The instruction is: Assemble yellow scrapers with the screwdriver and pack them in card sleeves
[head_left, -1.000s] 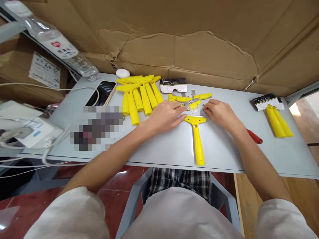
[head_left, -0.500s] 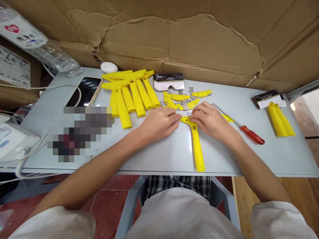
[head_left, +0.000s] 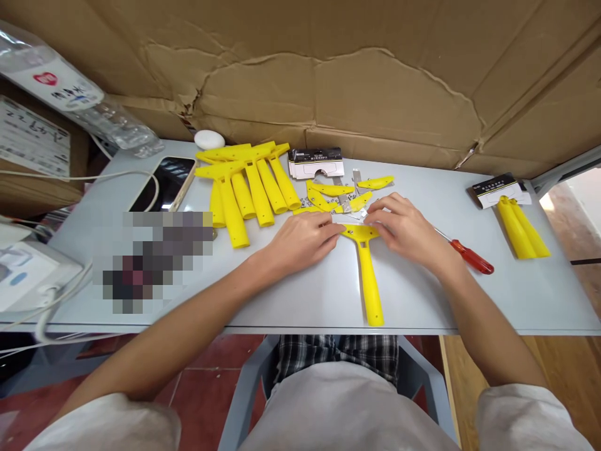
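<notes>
- The yellow scraper (head_left: 370, 275) lies flat on the surface (head_left: 300, 300), its handle toward the person and its head between both hands.
- A thin metal strip (head_left: 347, 219) runs along the head's far edge; it shows more plainly than half a second ago.
- The left hand (head_left: 303, 241) keeps its fingers bent close together, thumb alongside, at the head's left end; I cannot tell whether it pinches the strip.
- The right hand (head_left: 399, 228) curls its fingers at the other end, their grip likewise unclear. A second ago it was beyond the head, near the small parts.
- With both hands now at the head, the work seems centred on how strip and scraper meet.
- Just beyond lie loose yellow plates (head_left: 375, 182) and small metal bits (head_left: 304, 202).
- The red screwdriver (head_left: 475, 258) rests right of the right hand, its shaft now partly hidden behind the wrist.
- Farther left is a pile of yellow scrapers (head_left: 235, 210); far right, two yellow handles (head_left: 521, 228).
</notes>
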Tool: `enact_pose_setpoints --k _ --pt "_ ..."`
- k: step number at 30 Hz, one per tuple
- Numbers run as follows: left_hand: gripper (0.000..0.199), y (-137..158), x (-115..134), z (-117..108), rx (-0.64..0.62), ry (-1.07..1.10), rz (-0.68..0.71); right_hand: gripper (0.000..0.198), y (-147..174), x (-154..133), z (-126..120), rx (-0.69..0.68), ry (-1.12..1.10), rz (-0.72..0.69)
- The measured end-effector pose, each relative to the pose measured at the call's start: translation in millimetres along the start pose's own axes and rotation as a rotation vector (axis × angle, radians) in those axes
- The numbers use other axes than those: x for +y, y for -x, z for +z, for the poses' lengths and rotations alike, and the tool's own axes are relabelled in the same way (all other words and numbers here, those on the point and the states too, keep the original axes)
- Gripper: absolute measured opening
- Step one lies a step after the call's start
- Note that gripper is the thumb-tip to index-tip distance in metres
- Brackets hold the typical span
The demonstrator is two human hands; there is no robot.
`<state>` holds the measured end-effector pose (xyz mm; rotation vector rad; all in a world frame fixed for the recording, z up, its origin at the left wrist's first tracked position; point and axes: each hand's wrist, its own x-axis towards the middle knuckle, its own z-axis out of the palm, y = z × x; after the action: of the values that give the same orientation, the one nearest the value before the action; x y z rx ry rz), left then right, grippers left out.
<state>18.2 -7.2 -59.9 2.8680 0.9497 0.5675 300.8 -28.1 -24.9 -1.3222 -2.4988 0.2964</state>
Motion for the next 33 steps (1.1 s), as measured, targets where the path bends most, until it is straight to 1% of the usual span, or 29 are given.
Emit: enact_pose_setpoints --k 3,6,8,10,14,17,22,28,33 --pt "0.035 -0.3 2.3 1.5 -0.005 0.004 0.000 0.036 8.6 0.1 -7.3 -0.026 -0.048 -0.002" --pt "0.042 -1.6 5.8 2.4 -0.020 0.000 -0.010 0.031 13.6 -9.6 -12.1 -0.165 -0.109 0.005" --pt "0.042 -2.5 7.5 2.9 -0.032 -0.006 -0.013 0.030 14.7 -18.0 -13.1 -0.255 -0.129 0.007" --pt "0.039 -3.0 8.2 3.6 -0.043 -0.006 -0.018 0.031 14.9 -24.5 -12.7 -0.298 -0.109 0.011" --pt "0.039 -2.8 7.1 5.3 -0.062 -0.004 -0.036 0.038 14.3 -27.1 -11.6 -0.303 -0.040 0.053" --pt "0.038 -2.5 6.5 5.3 -0.073 -0.012 -0.038 0.039 14.0 -24.1 -12.7 -0.301 -0.020 0.086" --pt "0.035 -2.9 7.2 3.2 -0.084 -0.029 -0.028 0.042 13.1 -21.6 -12.6 -0.321 0.019 0.099" --pt "0.032 -2.8 7.0 2.1 -0.059 -0.050 -0.039 0.034 12.8 -21.4 -11.7 -0.327 0.034 0.091" --pt "0.035 -2.8 6.4 2.3 -0.094 -0.010 -0.054 0.032 12.7 -22.4 -13.8 -0.328 0.001 0.093"
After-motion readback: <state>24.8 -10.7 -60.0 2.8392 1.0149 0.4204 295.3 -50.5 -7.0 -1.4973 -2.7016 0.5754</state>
